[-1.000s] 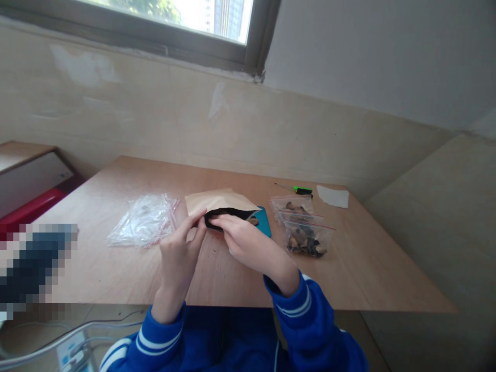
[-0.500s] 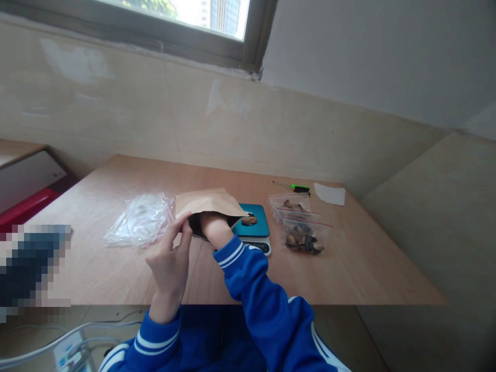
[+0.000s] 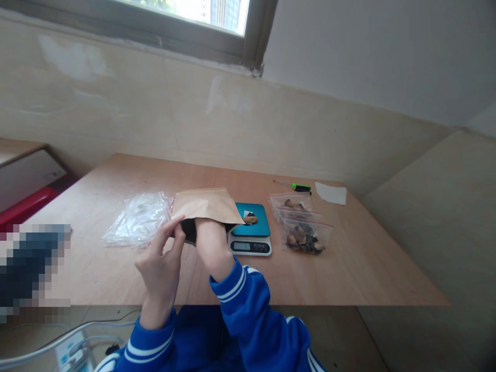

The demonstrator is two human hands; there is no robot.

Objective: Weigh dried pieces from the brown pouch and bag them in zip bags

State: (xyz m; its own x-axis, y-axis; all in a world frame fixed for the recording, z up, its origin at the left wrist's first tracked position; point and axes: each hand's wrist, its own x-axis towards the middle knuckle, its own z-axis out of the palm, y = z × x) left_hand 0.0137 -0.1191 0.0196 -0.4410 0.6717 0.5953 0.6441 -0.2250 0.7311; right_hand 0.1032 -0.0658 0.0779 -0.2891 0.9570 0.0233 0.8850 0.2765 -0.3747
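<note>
A brown paper bag [image 3: 207, 203] lies on the table with its dark-lined mouth toward me. My left hand [image 3: 160, 258] pinches the left edge of that mouth between thumb and fingers. Inside the bag is my right hand [image 3: 211, 240]; only its back and wrist show, and the fingers are hidden. Just right of the bag stands a kitchen scale [image 3: 251, 245] with a blue-green top and a lit display. On the scale rest brown and dark dried pieces [image 3: 251, 219], partly over a small white patch.
Clear zip bags [image 3: 304, 240] with similar dried pieces lie right of the scale. Behind them are a green-and-black screwdriver [image 3: 300, 187] and a white paper scrap [image 3: 331, 194]. A pile of clear plastic bags [image 3: 139, 219] sits left on the wooden table [image 3: 349, 279].
My right forearm has swung left and more upright, uncovering the scale's display. The bag's mouth has lowered slightly, and my left hand has shifted a little left with its edge.
</note>
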